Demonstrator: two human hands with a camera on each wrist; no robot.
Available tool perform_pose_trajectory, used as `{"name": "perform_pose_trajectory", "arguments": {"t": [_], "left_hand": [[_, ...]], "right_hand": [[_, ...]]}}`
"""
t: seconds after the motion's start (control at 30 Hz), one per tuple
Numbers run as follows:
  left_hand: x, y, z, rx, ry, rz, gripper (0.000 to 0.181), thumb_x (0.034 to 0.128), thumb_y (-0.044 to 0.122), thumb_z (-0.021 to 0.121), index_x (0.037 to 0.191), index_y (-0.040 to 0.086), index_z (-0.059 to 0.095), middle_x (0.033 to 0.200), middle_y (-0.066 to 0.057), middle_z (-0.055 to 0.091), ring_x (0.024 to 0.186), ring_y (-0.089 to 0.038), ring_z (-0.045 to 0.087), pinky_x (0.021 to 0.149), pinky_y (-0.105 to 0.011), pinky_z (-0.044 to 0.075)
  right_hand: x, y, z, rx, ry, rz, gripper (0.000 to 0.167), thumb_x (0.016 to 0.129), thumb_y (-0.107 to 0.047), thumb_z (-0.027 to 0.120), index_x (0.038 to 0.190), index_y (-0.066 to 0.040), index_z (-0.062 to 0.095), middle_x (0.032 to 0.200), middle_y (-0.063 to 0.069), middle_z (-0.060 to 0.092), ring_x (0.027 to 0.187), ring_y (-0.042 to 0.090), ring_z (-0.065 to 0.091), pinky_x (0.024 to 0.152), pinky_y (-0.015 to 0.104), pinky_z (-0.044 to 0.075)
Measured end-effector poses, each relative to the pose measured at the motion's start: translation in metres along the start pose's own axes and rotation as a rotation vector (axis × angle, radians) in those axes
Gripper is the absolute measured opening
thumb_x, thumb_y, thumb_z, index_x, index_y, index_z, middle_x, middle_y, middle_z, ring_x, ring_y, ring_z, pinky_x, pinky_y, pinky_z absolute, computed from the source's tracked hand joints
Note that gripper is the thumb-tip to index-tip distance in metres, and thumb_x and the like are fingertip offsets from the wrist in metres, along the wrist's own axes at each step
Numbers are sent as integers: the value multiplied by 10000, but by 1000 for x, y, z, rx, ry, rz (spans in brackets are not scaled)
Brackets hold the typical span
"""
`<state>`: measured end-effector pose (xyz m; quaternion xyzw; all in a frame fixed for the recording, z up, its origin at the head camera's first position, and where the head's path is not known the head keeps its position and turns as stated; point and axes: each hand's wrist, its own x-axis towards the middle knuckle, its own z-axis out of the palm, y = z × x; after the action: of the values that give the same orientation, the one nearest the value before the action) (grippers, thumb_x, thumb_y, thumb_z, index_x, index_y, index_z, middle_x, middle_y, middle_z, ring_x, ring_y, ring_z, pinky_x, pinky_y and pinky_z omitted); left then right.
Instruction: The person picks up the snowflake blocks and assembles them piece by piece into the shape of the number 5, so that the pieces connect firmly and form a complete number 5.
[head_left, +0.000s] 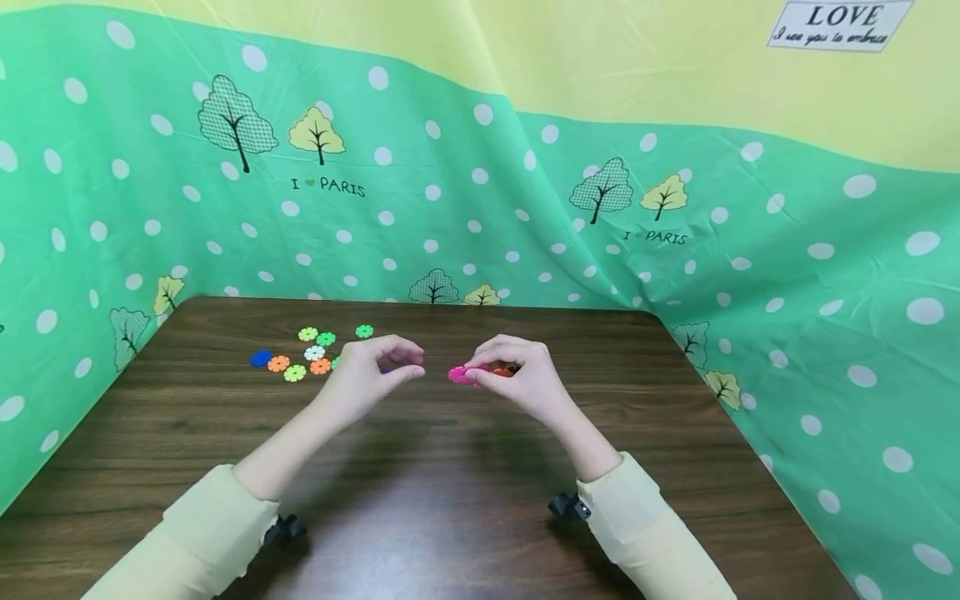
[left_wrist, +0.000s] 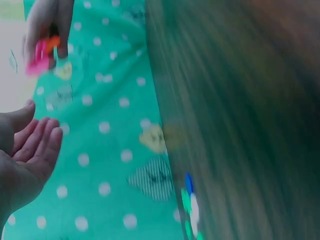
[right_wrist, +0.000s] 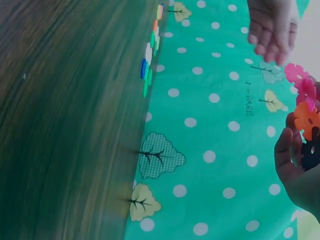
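Note:
My right hand [head_left: 528,377] pinches a small joined row of flower-shaped plastic interlocking discs above the table. Pink discs [right_wrist: 302,85] form one end of that row, followed by an orange disc [right_wrist: 306,120] and a dark disc [right_wrist: 311,152] deeper in the palm. Facing it across a small gap is my left hand [head_left: 367,371]. Its fingers are loosely bent, the thumb stands apart, and nothing shows between them. In the left wrist view its palm [left_wrist: 30,165] looks bare.
Loose discs lie on the wooden table [head_left: 450,500] at the far left, including a blue disc [head_left: 261,358], an orange disc [head_left: 278,363] and a white disc [head_left: 315,353]. My left hand partly covers others. A green dotted cloth [head_left: 420,208] hangs behind and beside the table.

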<state>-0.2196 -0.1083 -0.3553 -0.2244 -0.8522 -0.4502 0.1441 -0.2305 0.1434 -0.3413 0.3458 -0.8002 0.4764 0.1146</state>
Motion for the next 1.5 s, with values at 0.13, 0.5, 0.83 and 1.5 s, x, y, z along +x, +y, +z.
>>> {"name": "perform_pose_trajectory", "arguments": {"t": [0.13,0.5,0.83,1.5], "left_hand": [[4,-23,-21,69,-81,-88,243,804,250,759,1010,141,691,912,13,706,802,-132,663,690,-273,549],[7,-96,-63,176,-162,-163,295,843,233,722,1075,58,670,993,-82,697,943,-241,638,760,-374,532],[1,-141,-81,249,-199,-167,255,846,143,713,1067,21,679,1027,-151,686,950,-318,633,782,-445,513],[-20,-188,-103,486,-275,-73,273,746,159,793,986,44,729,1035,-172,673,1001,-370,514,882,-546,392]], "right_hand": [[1,-15,-7,-2,-11,19,77,772,-75,775,843,-87,750,882,30,682,807,132,610,606,230,516],[0,-30,-18,-2,-49,59,91,775,-35,762,856,-35,721,881,71,677,763,160,595,586,264,509],[-2,-26,-22,-7,-46,53,120,763,-49,777,877,-34,741,874,75,669,748,164,595,594,260,512],[-2,-20,-22,5,-49,64,64,770,-70,775,828,-57,754,877,52,659,710,144,551,534,271,455]]}}
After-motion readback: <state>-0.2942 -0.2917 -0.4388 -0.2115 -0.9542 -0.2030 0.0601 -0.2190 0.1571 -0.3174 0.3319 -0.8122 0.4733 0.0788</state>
